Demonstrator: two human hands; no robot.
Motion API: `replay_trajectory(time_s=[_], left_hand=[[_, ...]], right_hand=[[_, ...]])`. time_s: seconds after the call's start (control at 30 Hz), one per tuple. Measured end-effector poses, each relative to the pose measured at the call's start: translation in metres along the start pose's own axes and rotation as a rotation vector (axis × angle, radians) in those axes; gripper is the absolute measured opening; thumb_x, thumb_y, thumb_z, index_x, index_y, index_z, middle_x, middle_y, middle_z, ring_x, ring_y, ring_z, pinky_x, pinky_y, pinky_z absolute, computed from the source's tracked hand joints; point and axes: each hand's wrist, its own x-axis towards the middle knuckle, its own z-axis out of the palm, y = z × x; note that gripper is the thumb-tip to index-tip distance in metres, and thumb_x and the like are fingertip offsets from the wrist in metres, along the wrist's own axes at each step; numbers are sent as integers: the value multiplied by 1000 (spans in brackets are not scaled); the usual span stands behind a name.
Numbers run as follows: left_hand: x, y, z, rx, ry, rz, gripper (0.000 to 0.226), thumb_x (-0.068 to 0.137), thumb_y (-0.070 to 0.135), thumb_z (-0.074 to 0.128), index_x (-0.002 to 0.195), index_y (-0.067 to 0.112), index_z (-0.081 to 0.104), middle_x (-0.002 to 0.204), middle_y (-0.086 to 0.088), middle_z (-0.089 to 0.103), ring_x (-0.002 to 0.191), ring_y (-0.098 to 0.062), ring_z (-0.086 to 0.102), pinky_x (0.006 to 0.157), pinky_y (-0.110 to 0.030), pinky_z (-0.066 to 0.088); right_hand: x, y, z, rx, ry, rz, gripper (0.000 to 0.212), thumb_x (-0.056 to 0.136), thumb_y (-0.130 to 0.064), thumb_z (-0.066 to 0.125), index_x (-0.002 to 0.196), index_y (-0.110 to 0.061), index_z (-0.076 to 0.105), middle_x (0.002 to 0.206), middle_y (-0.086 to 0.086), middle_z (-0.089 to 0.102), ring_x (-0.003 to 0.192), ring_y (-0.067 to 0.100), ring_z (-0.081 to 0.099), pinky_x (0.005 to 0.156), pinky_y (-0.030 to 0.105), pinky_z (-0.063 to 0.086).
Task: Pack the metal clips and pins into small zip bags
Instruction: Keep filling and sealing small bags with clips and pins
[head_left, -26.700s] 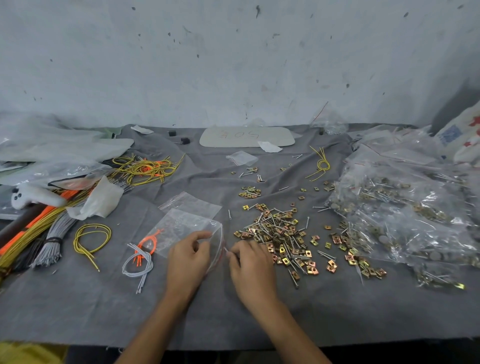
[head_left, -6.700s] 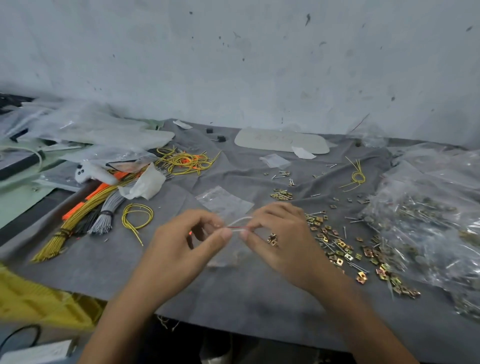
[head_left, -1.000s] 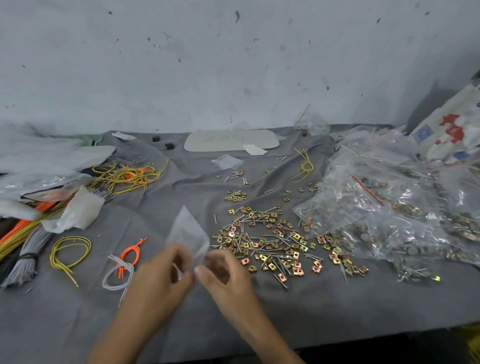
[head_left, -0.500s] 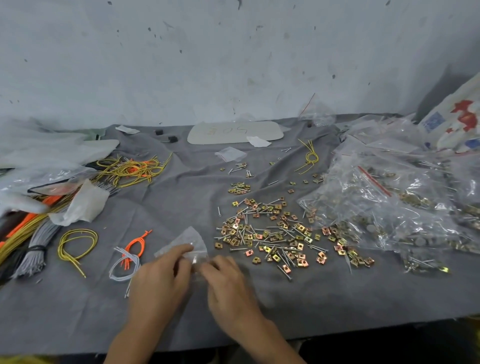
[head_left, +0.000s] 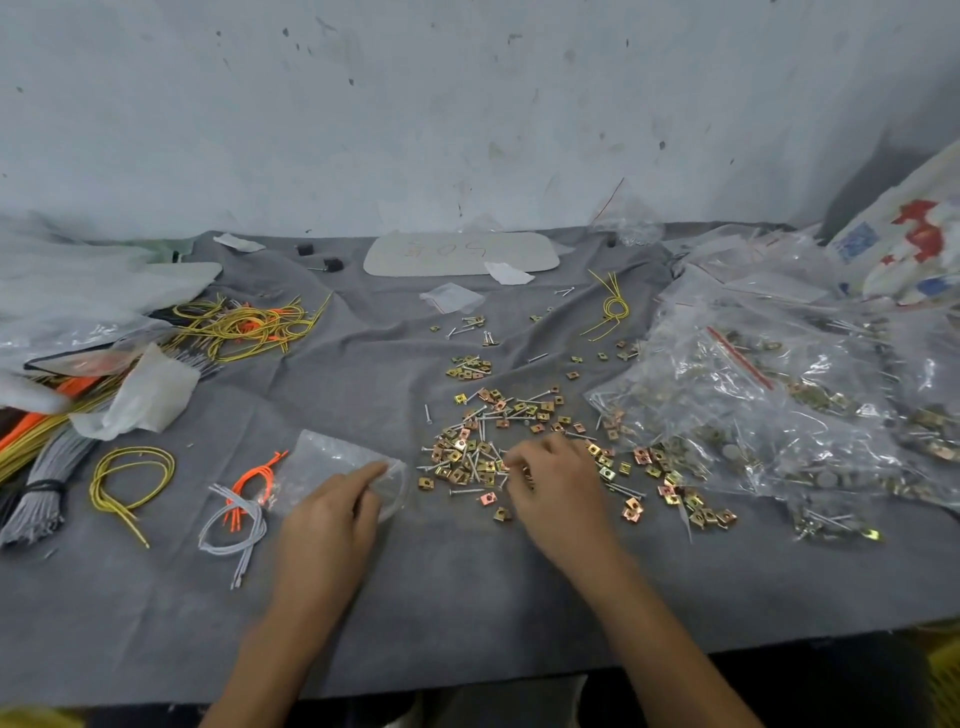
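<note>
A pale, whitewashed wall (head_left: 467, 104) is seen across the whole back, flecked with dark specks and scuffs. Soft, even light is spread over it, and a grey shadow (head_left: 878, 171) is cast at its right end. Below, the table (head_left: 467, 660) is covered by a wrinkled grey cloth (head_left: 363, 374) that is run right up to the wall. Past the near edge only darkness is made out, and a yellow patch (head_left: 943, 675) is glimpsed at the lower right corner; what it is cannot be told.
</note>
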Motion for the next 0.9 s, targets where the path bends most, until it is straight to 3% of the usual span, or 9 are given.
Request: replay_trajectory(time_s=[0.17, 0.27, 0.43, 0.63, 0.8, 0.9], left_hand=[[13, -2, 15, -70, -4, -40, 34, 92, -3, 59, 119, 10, 74, 113, -12, 75, 103, -33, 69, 87, -39, 51], [14, -10, 17, -123, -16, -69, 32, 94, 1, 58, 119, 14, 74, 107, -9, 77, 97, -30, 70, 80, -32, 48], [11, -15, 18, -259, -67, -70, 29, 99, 11, 58, 120, 24, 73, 95, 9, 75, 81, 4, 63, 73, -9, 41], [9, -16, 21, -272, -95, -77, 28, 100, 15, 57, 122, 24, 72, 103, 9, 74, 96, -9, 66, 77, -11, 40], [11, -18, 22, -249, -111, -108, 30, 99, 14, 58, 122, 24, 72, 115, 6, 74, 107, -13, 66, 87, -23, 44], [9, -18, 21, -248, -106, -124, 29, 100, 21, 55, 123, 29, 71, 111, 6, 75, 103, -16, 67, 88, -28, 48]], right_hand=[[17, 13, -17, -133, -232, 29, 13, 98, -35, 54, 105, -30, 64, 110, -6, 58, 106, 18, 46, 92, 35, 41], [21, 11, -25, -174, -312, -37, 11, 98, -33, 56, 104, -28, 65, 110, -5, 59, 106, 19, 51, 90, 35, 43], [21, 8, -30, -233, -383, -74, 13, 98, -31, 55, 106, -26, 64, 112, -1, 57, 108, 22, 52, 89, 36, 44], [18, 4, -26, -298, -359, -108, 13, 101, -30, 49, 103, -24, 60, 110, 0, 55, 103, 23, 53, 83, 35, 42], [14, 5, -20, -273, -287, -109, 15, 102, -26, 45, 100, -21, 59, 103, 1, 57, 94, 22, 53, 81, 37, 45], [13, 6, -18, -188, -238, -80, 13, 101, -26, 50, 96, -21, 61, 99, -3, 59, 93, 19, 54, 81, 34, 44]])
